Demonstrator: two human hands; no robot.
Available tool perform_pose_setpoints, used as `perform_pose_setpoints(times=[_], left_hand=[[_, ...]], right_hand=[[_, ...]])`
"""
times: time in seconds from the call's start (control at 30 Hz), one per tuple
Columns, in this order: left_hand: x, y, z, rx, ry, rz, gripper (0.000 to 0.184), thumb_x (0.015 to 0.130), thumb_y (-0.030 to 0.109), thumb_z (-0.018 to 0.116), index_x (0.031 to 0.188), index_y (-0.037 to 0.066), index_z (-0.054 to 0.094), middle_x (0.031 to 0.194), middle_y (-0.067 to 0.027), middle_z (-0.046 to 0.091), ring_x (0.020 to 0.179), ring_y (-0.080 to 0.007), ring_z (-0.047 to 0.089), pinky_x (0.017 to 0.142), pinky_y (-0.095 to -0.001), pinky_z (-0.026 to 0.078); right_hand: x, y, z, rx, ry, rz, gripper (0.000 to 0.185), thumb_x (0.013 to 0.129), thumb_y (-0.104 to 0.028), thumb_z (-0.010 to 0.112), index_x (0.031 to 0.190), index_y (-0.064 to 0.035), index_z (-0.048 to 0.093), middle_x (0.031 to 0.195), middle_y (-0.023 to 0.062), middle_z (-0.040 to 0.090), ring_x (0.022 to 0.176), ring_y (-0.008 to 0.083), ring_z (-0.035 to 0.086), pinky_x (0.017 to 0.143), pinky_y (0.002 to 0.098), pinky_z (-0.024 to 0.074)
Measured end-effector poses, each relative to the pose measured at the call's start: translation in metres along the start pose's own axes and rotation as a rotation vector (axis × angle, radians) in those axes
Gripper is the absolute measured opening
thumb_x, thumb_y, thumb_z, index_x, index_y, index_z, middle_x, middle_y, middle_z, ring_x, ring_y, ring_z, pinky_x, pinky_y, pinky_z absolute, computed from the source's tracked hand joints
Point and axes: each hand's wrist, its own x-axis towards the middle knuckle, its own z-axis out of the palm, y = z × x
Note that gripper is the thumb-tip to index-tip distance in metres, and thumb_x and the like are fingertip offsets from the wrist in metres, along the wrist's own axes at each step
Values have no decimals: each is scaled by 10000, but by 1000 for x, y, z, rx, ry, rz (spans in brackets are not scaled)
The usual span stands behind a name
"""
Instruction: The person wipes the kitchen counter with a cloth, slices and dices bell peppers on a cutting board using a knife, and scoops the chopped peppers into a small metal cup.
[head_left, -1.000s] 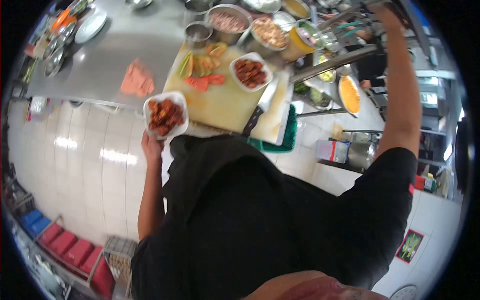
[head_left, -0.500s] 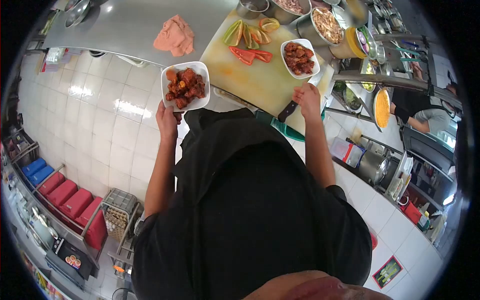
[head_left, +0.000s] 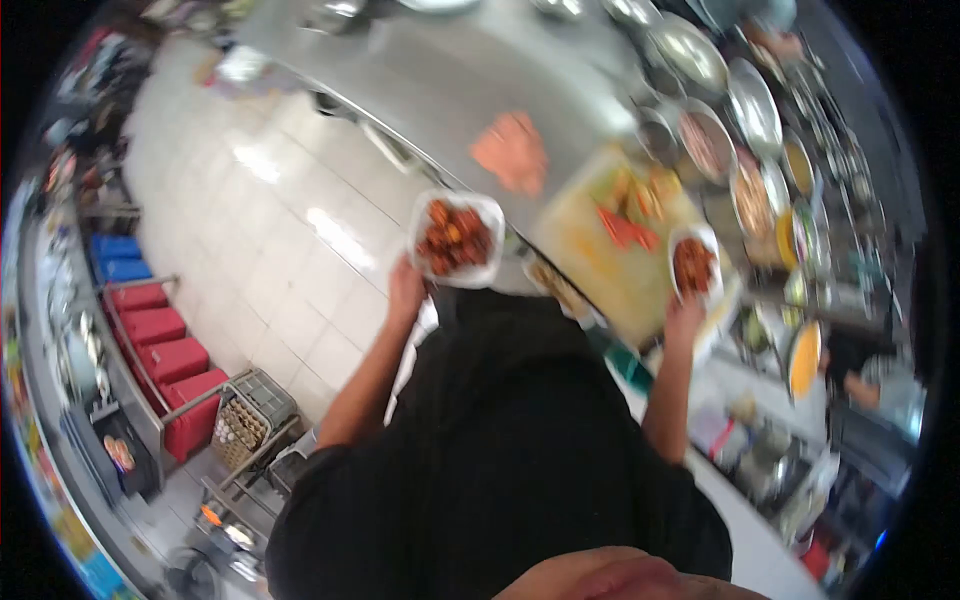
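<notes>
My left hand [head_left: 407, 290] is closed on the near edge of a square white bowl [head_left: 492, 274] filled with glazed, reddish-brown meat pieces [head_left: 452, 238]. This bowl is held in the air by the counter's front edge. My right hand [head_left: 684, 315] grips the near rim of a second white bowl [head_left: 712, 240], which holds similar dark red pieces [head_left: 693, 264]. Whether that bowl rests on the cutting board [head_left: 585, 255] or is lifted, I cannot tell. Red pepper pieces [head_left: 628, 230] and yellow-green pepper pieces [head_left: 640, 192] lie on the board. The picture is blurred.
A pink cloth [head_left: 511, 153] lies on the steel counter [head_left: 430, 90]. Metal food containers [head_left: 705, 140] line the board's far right side. A pan of orange food [head_left: 804, 360] stands at right. Red bins [head_left: 190, 405] and an egg crate [head_left: 240, 420] are at lower left.
My view has swung left, shifting the counter rightward in the picture. My right hand has moved from beside the knife to the second bowl's rim. My left hand still holds its bowl.
</notes>
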Motion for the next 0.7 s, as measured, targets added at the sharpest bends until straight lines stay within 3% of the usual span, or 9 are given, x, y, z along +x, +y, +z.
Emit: perform_pose_setpoints(times=[0.03,0.07,0.1,0.13,0.2,0.33,0.43,0.7], left_hand=[[-4,1,-9,-89,29,-39,231,963,123,433,1054,17,616,658,-48,608,492,-118,543,433,-285,430],[-7,11,-18,-145,40,-114,274,956,123,428,1111,12,624,677,-52,613,489,-114,540,425,-280,427],[-6,6,-32,-244,51,-57,328,904,109,416,1157,14,600,678,-77,606,468,-121,494,412,-278,398],[-4,2,-48,-293,69,-97,359,899,98,416,1200,16,594,684,-75,611,462,-116,475,406,-269,387],[-3,-12,-70,-302,117,-114,417,910,89,403,1281,17,580,711,-77,633,467,-105,492,405,-264,397],[1,-21,-97,-333,229,-153,410,900,82,402,1266,26,578,703,-86,635,463,-104,490,400,-264,390],[4,-28,-115,-383,321,-154,398,895,76,400,1246,26,583,702,-97,641,462,-103,487,396,-264,387],[15,-33,-167,-402,527,-208,343,881,60,399,1162,4,588,712,-127,655,450,-118,484,389,-265,382]], right_hand=[[-2,-17,-13,440,-86,199,259,923,-126,675,1164,-36,643,965,165,695,843,291,656,728,410,508],[-4,-34,-25,1095,-34,463,283,951,-131,644,1219,-57,591,936,130,686,778,223,648,623,329,474],[-5,-50,-37,1508,112,718,309,979,-136,613,1273,-78,539,907,95,677,714,156,639,518,249,440],[0,-81,-59,1423,119,769,250,996,-146,568,1234,-74,543,886,104,682,636,140,609,480,258,424],[7,-112,-83,1360,47,728,226,993,-181,576,1194,-79,573,842,80,690,627,106,593,502,239,436],[51,-158,-86,1349,-26,592,206,995,-163,543,1181,-84,586,828,76,690,596,110,581,481,252,426],[93,-208,-67,1435,-67,439,223,983,-128,551,1200,-82,579,804,71,692,551,126,570,455,271,411],[216,-377,15,1493,-292,383,267,951,-130,590,1214,-86,615,843,68,703,602,117,605,483,249,440]])
